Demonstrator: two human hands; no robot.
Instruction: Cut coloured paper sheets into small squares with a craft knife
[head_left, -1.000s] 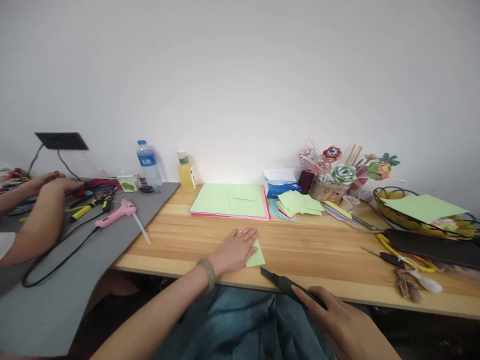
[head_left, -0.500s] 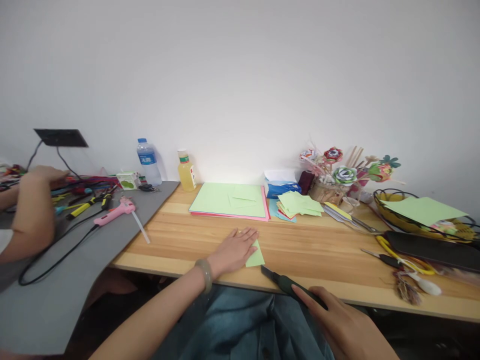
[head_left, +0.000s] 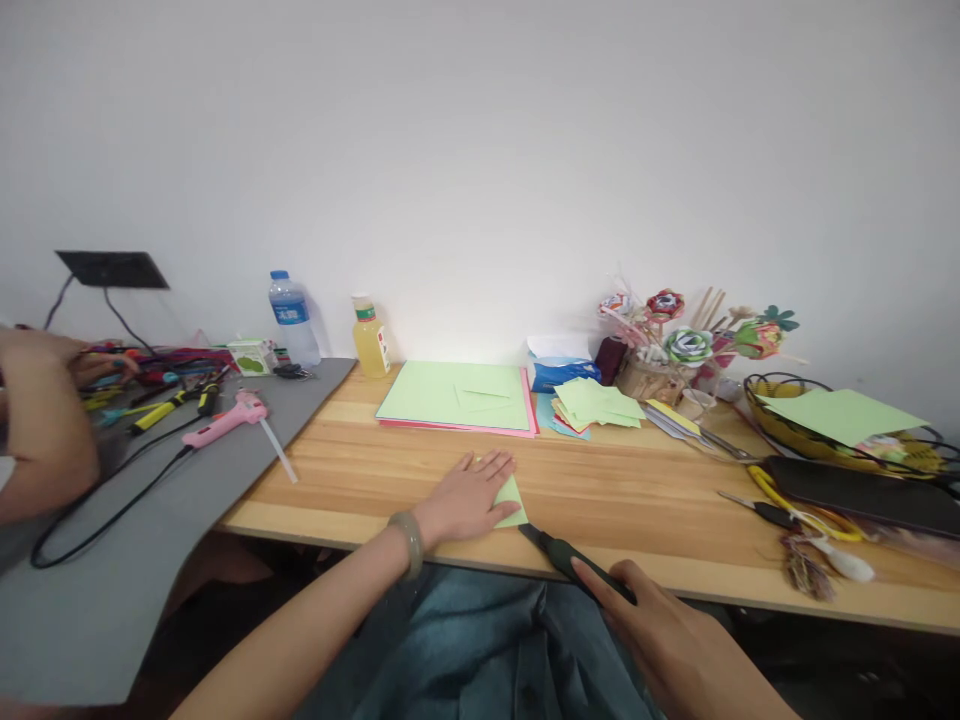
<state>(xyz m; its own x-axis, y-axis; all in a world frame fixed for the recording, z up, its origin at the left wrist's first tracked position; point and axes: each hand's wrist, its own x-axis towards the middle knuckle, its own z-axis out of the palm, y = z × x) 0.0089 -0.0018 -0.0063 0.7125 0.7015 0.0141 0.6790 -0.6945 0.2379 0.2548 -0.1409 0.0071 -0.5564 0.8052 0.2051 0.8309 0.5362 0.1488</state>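
Note:
My left hand (head_left: 471, 495) lies flat, fingers stretched out, on a small piece of light green paper (head_left: 513, 500) near the front edge of the wooden table. Much of that paper is under the palm; its right corner shows. A dark green craft knife (head_left: 574, 562) is gripped in my right hand (head_left: 652, 620), index finger along the handle. The blade tip points left and sits at the paper's lower right corner; whether it touches I cannot tell.
Behind my hands lies a stack of coloured sheets (head_left: 420, 395), with cut green pieces (head_left: 596, 402) to its right. Scissors (head_left: 780, 515) and a basket (head_left: 832, 450) are at the right. At the left are a pink glue gun (head_left: 232, 415), bottles (head_left: 371, 345) and another person's arm (head_left: 49, 430).
The craft knife's tip has shifted slightly up and left, close against the paper's corner. My left thumb has spread out across the paper's lower part. The other person's arm has moved left.

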